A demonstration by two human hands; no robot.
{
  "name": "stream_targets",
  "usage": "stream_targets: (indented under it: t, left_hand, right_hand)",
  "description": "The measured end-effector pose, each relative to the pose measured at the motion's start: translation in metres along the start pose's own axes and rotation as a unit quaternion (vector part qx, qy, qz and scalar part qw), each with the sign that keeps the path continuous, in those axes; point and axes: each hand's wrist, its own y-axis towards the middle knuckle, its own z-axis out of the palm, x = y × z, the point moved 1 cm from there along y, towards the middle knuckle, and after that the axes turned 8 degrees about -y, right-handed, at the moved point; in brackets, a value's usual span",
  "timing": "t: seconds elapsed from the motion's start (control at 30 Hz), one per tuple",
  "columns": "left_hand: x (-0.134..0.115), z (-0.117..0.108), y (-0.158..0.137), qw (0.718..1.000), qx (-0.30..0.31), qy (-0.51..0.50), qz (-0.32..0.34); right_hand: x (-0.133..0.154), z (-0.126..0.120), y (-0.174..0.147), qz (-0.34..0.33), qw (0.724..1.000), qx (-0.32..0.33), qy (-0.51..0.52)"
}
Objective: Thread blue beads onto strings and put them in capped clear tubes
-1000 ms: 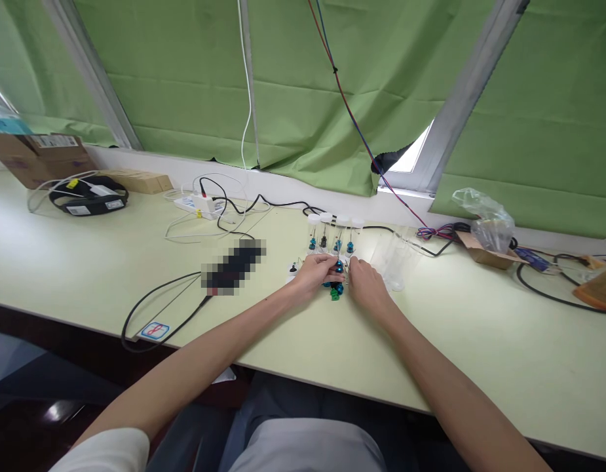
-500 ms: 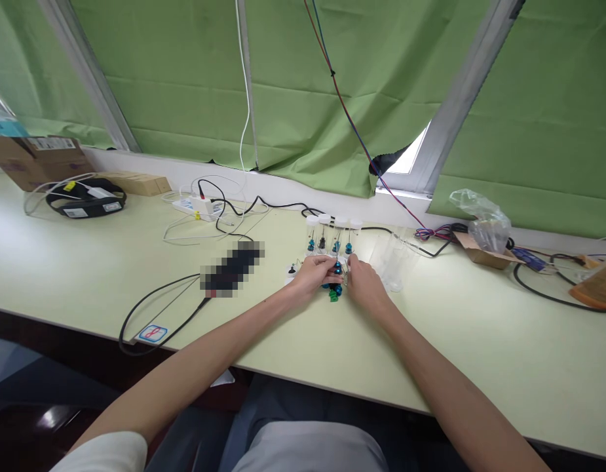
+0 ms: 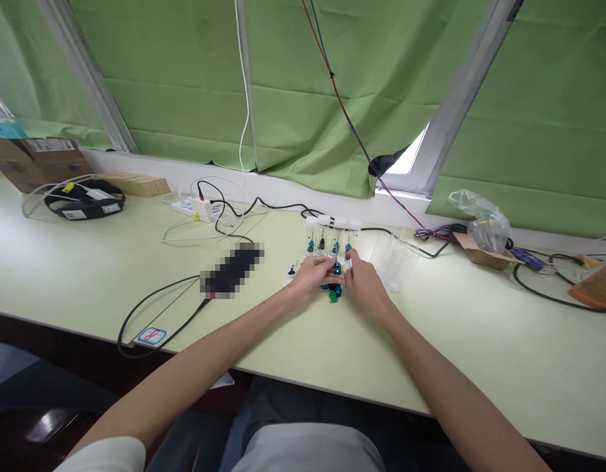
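Observation:
Above the table, my left hand [image 3: 318, 272] has its fingers pinched at a thin upright metal rod with shiny blue round pieces [image 3: 337, 268]. My right hand [image 3: 363, 278] is close by on the right, fingers bent together beside the same rod; whatever lies in them is too small to make out. Just below the fingers is a small green piece [image 3: 333, 297], with more dark blue round pieces around it. Several clear tubes with white caps [image 3: 311, 224] stand behind my hands, with blue or black pieces and thin wires inside. A small white dish [image 3: 291, 273] sits left of my left hand.
Clear plastic tubes or bags [image 3: 392, 265] lie right of my hands. A blurred-out dark device [image 3: 232, 269] with a black cable is at the left. Farther back are a power strip [image 3: 201, 209], a black strap headset [image 3: 85, 200] and an open carton [image 3: 485, 252].
My right hand has shifted slightly, its index finger lifted a little higher beside the rod. The left hand keeps its pinch in the same place.

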Motion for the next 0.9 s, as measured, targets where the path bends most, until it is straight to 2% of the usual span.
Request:
stream_targets:
  t: [0.13, 0.37, 0.63, 0.9]
  left_hand:
    - [-0.0013, 0.001, -0.0011, 1.0, -0.001, 0.002, 0.001]
    - [0.0, 0.0013, 0.0001, 1.0, -0.004, 0.002, -0.002]
    - [0.002, -0.0014, 0.0024, 1.0, 0.005, 0.013, 0.004]
    - [0.0006, -0.0002, 0.0002, 1.0, 0.005, 0.016, 0.001]
  right_hand:
    - [-0.0011, 0.002, 0.0022, -0.008, 0.999, -0.01, -0.03]
    - [0.0014, -0.0011, 0.0022, 0.003, 0.999, -0.05, -0.018]
    - [0.0012, -0.0013, 0.0028, -0.007, 0.991, -0.126, 0.046]
    - [0.0012, -0.0018, 0.0017, -0.051, 0.965, -0.22, 0.133]
